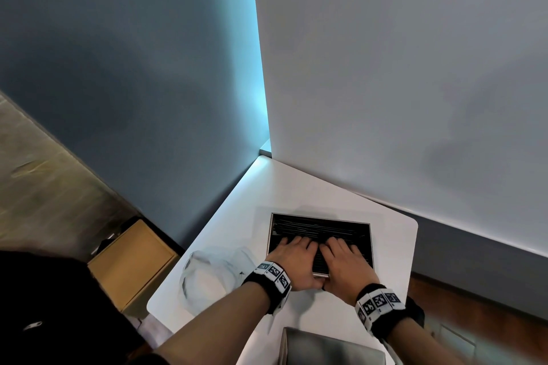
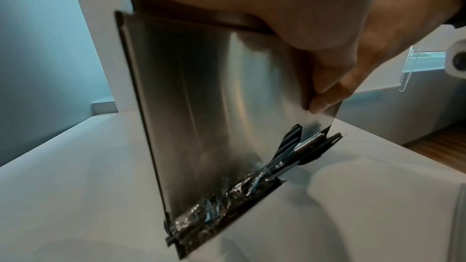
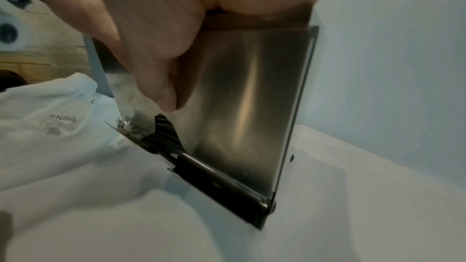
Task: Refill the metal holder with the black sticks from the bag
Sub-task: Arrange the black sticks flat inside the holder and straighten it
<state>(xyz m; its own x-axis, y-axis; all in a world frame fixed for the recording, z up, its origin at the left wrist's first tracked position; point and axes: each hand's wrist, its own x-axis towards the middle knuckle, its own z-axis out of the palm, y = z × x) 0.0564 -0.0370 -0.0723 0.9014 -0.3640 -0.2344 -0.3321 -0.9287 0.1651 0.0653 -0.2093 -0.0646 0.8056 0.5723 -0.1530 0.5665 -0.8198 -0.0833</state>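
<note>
A brushed metal holder stands upright on the white table, its open top packed with black sticks. My left hand and right hand lie side by side over its near rim, fingers on the sticks and thumbs down the front wall. In the left wrist view, the right thumb presses on the holder's front face, and black sticks show in the bottom slot. The right wrist view shows the left thumb on that face. A clear bag lies crumpled just left.
A pale wall panel rises directly behind the table, with a blue wall to its left. A cardboard box sits on the floor by the table's left edge. A grey flat object lies at the near table edge.
</note>
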